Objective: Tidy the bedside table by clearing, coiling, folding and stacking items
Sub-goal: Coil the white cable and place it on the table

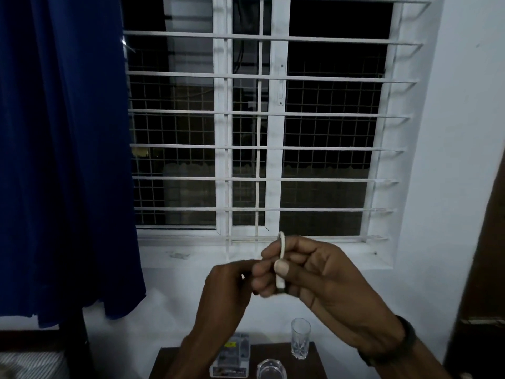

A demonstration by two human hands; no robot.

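below, both hands (pixel 273 274) pinching a white cable (pixel 281 258) hide part of the table (pixel 322 362).

The dark brown table (pixel 319 362) holds a tall clear glass (pixel 300 337), a small clear glass bowl (pixel 272 370) in front, and a clear plastic box (pixel 232 356) to their left.

Your right hand (pixel 314 272) pinches a thin white cable (pixel 281 258) under the thumb, looped above the fingers; your left hand (pixel 229 285) meets it at the fingertips, raised before the barred window (pixel 262 119). Near you, the dark wooden bedside table (pixel 317 359) carries a tall clear glass (pixel 300 337), a low clear glass dish (pixel 272 369) and a small plastic-wrapped box (pixel 232 356). A blue curtain (pixel 65 160) hangs at left.
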